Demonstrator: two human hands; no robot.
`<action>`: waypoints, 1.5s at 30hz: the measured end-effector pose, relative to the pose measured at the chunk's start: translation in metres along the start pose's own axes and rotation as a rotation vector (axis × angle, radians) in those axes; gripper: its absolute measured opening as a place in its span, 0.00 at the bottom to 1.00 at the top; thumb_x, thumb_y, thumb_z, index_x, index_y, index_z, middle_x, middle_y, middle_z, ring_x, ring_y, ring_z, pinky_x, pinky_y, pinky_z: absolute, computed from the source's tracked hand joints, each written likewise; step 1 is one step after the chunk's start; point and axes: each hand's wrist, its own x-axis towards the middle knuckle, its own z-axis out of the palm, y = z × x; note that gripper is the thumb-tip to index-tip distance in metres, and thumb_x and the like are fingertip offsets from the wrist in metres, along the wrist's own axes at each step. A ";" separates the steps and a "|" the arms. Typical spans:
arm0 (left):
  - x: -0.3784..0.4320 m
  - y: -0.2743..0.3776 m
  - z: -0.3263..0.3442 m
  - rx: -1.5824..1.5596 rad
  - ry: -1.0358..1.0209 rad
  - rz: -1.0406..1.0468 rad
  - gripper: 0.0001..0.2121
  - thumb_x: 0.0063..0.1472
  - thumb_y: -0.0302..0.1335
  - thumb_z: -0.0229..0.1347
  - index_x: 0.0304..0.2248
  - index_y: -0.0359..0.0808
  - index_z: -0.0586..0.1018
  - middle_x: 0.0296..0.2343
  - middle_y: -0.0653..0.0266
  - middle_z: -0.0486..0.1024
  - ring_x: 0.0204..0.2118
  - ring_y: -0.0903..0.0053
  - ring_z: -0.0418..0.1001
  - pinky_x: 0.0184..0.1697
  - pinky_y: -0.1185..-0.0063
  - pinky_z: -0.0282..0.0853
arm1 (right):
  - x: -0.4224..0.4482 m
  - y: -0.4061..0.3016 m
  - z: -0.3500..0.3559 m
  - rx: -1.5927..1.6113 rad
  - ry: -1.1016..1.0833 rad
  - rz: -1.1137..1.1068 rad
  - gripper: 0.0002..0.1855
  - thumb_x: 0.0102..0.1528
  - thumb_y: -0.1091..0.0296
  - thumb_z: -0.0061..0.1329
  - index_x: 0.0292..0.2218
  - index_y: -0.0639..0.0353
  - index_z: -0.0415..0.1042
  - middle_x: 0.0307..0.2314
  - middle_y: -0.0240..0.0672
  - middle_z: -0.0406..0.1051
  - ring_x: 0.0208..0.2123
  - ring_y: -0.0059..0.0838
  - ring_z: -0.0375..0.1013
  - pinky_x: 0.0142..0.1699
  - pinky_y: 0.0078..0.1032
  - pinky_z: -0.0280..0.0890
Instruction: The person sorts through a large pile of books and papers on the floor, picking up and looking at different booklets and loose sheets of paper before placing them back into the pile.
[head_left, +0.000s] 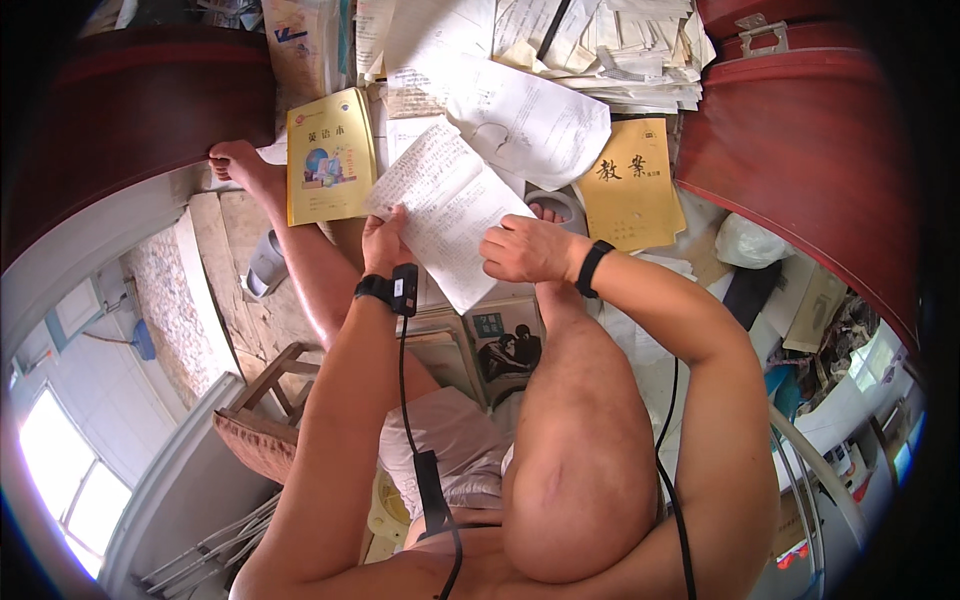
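Note:
My left hand (384, 241) grips the left edge of a creased sheet of paper (450, 214), its thumb on top. Dense handwriting covers that sheet. At the opposite edge, my right hand (529, 249) has its fingers curled over the paper; the fingertips are partly hidden. Left of the sheet rests a yellow English exercise book (330, 161). On the other side lie orange-yellow lesson-plan notebooks (634, 184). A larger curled printed sheet (529, 120) is just beyond the held one. Below it, between my legs, are books with a black-and-white picture cover (506, 341).
A tall pile of loose papers (637, 67) stands at the back. Dark red chests (787, 142) flank the papers. A grey slipper (266, 266) and a wooden stool (277, 405) are at left. A white plastic bag (750, 240) sits at right. Black cables (405, 390) run along my arms.

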 end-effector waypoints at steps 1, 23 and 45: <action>0.010 0.001 -0.009 0.003 0.001 0.008 0.05 0.66 0.20 0.56 0.40 0.35 0.74 0.37 0.63 0.78 0.37 0.72 0.78 0.44 0.67 0.77 | 0.006 0.003 0.009 0.013 -0.006 0.001 0.09 0.49 0.65 0.51 0.20 0.47 0.66 0.24 0.23 0.64 0.32 0.23 0.68 0.34 0.23 0.62; -0.063 -0.020 0.029 0.455 -0.008 -0.029 0.18 0.63 0.26 0.59 0.51 0.35 0.71 0.35 0.67 0.75 0.33 0.80 0.76 0.32 0.82 0.72 | -0.023 0.149 -0.069 -0.009 -0.235 1.225 0.16 0.53 0.59 0.58 0.40 0.57 0.76 0.37 0.46 0.77 0.43 0.46 0.76 0.50 0.47 0.64; -0.035 -0.017 0.011 0.498 0.133 -0.211 0.24 0.65 0.34 0.59 0.55 0.32 0.66 0.42 0.59 0.76 0.42 0.68 0.78 0.34 0.75 0.77 | 0.004 0.005 0.036 0.392 -0.261 1.002 0.19 0.62 0.58 0.48 0.43 0.68 0.65 0.27 0.51 0.77 0.28 0.50 0.79 0.33 0.43 0.73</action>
